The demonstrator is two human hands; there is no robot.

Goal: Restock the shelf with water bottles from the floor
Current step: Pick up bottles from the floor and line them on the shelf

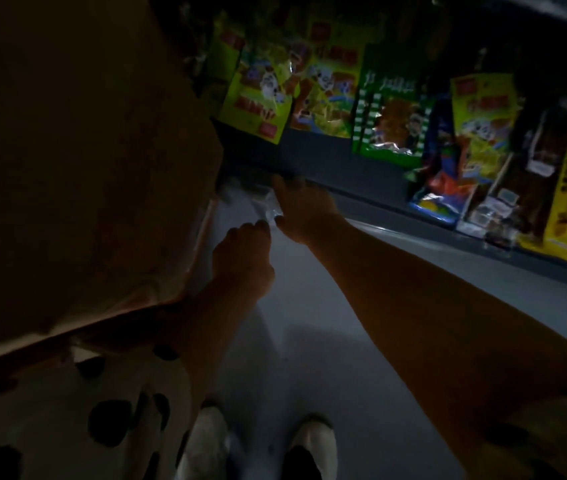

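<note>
Both hands reach down and forward to the same spot at the corner of a large brown cardboard box (pixel 78 161). The left hand (pixel 244 258) is curled into a narrow, pinching fist just below a clear, glinting piece of plastic (pixel 266 206), which may be a water bottle or the wrap around a pack; the light is too dim to tell which. The right hand (pixel 301 209) lies just right of that plastic with its fingers (pixel 284 185) stretched forward and only loosely spread, touching or nearly touching it. I cannot tell whether either hand truly grips it.

The risks come mostly from the darkness. A transparent thing against a grey floor (pixel 309 341) is hard to judge, so a hand could close on loose film rather than on a firm bottle body, and the load could slip or tear free when lifted. The box looms right beside the left forearm and could be knocked or could block the lift. Further right of the box, bright green and yellow snack bags (pixel 264 91) hang over the edge of the low dark shelf (pixel 327 157); a bottle swung up carelessly might catch them.

The plastic itself shows only as pale, crinkled highlights beside the box's lower corner, on or just above the floor, with no cap or label visible.
</note>
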